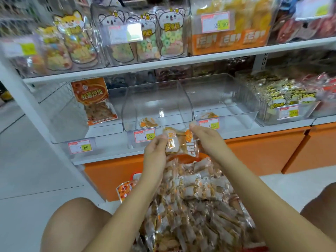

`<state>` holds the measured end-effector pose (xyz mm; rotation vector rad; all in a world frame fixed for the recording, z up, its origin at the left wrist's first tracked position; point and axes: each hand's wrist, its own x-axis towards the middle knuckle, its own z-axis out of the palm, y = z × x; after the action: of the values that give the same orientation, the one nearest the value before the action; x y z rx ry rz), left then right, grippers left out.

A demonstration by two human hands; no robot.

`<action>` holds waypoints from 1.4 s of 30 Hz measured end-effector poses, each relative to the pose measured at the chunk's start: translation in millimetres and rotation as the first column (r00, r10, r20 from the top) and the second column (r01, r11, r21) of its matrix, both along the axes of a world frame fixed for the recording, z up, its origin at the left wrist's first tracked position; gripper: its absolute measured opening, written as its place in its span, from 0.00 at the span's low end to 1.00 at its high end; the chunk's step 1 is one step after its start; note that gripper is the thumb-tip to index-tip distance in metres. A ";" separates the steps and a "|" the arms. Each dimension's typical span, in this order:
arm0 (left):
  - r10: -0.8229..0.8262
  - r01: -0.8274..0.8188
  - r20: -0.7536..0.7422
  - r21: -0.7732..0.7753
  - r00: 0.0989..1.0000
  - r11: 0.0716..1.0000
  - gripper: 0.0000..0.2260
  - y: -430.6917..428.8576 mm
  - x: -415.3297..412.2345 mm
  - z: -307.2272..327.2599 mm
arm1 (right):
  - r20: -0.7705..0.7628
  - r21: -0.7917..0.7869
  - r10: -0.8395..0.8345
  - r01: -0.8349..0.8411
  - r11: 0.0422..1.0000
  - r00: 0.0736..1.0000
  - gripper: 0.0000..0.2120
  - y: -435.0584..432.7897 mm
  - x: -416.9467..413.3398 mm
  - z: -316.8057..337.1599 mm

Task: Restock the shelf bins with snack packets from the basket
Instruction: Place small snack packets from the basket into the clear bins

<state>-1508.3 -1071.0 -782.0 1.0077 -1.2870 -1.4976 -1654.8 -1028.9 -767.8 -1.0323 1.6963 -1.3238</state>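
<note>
I crouch in front of the low shelf (109,155) with both hands raised over a big clear bag (198,200) stuffed with small wrapped snacks, which lies between my knees (72,220). My left hand (155,149) curls its fingers and thumb round the left side of a small bunch of packets (179,142). My right hand (206,138) grips the same bunch from the right, thumb up on top. The bunch hangs just above the bag's mouth and just in front of the middle bin (158,99), beside its price tag (144,135). That clear bin holds one lone packet (147,122) on its floor. The bin to the right (225,99) has another packet (208,115) near its front wall. To the left an orange pouch (94,100) leans upright in a third bin (101,131).
</note>
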 end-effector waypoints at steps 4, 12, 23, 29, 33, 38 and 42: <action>0.063 -0.029 0.206 -0.168 0.976 0.985 0.15 -7.6 2.2 7.4 | -0.078 -0.259 -0.182 0.156 0.953 0.980 0.21 -9.7 13.7 -3.7; 0.254 -0.061 0.369 -0.462 0.894 0.885 0.23 -20.4 -1.5 12.5 | -0.245 -0.376 -0.233 0.129 0.917 0.941 0.22 -15.7 9.8 7.0; 0.200 0.073 0.394 -0.580 0.897 0.811 0.24 -96.7 -0.5 50.2 | -0.102 -0.177 0.091 -0.108 0.978 0.991 0.14 -54.2 -30.5 32.0; 0.197 0.261 0.560 -0.633 0.805 0.729 0.24 -152.9 -5.8 83.8 | -0.356 0.189 0.501 -0.464 0.865 0.789 0.14 -113.0 -45.8 66.1; -0.068 0.197 0.461 -0.238 0.885 0.951 0.18 -184.0 -1.0 88.5 | -0.225 0.089 0.361 -0.350 0.933 0.905 0.11 -156.4 -48.8 64.7; -0.154 0.228 0.439 -0.121 0.885 0.966 0.10 -221.4 13.1 73.2 | -0.126 0.086 0.354 -0.345 0.935 0.927 0.09 -197.2 -39.0 42.0; 0.024 0.164 0.584 -0.268 0.811 0.949 0.10 -252.9 17.7 68.5 | -0.132 0.221 0.383 -0.350 0.910 0.914 0.04 -231.2 -35.6 23.5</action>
<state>-1490.7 -1323.9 -713.5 1.2680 -1.9437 -1.0085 -1690.4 -1260.2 -744.3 -1.3048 1.6140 -0.8301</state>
